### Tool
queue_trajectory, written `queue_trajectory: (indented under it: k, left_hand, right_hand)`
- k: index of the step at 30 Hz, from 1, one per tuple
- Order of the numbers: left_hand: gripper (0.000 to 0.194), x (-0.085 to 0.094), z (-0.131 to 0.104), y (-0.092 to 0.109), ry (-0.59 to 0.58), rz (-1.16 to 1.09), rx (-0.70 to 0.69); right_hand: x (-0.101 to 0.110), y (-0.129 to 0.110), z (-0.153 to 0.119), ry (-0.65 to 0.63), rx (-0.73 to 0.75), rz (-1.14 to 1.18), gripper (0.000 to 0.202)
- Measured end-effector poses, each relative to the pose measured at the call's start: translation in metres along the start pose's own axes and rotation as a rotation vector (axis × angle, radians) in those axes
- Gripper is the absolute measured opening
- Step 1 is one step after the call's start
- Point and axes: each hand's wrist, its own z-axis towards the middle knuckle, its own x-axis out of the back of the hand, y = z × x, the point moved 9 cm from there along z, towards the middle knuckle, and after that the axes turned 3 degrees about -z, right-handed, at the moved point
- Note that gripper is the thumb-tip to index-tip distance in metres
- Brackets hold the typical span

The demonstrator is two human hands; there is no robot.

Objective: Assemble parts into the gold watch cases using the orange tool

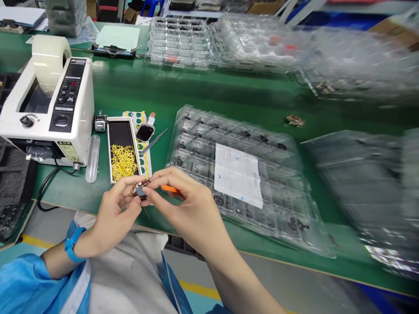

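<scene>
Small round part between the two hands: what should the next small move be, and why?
Probably a gentle press on the small round part with the thumb of the right hand, the left hand steadying it: both hands hold it, and that thumb seems to lie against its bluish face.

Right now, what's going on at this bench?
Someone's left hand and right hand together hold a small part at the front of the green bench. A box of yellow rings sits just beyond; a tape machine stands to the left. To the right lie clear trays with a white sheet on top.
</scene>
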Motion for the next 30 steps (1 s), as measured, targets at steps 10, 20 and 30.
queue_trajectory:
  k: [10,20,30]
  left_hand:
    - [0.022,0.007,0.006,0.003,0.118,-0.020,-0.026]
    - [0.030,0.009,0.008,0.007,0.100,0.026,-0.080]
    - [0.009,0.025,0.016,0.042,0.116,0.467,-0.279]
  right_hand:
    - [-0.004,-0.011,-0.004,0.083,0.103,-0.157,0.012]
    - [-0.011,-0.007,0.007,-0.027,0.123,-0.003,0.018]
    - [0.020,-0.048,-0.032,0.290,0.443,-0.296,0.027]
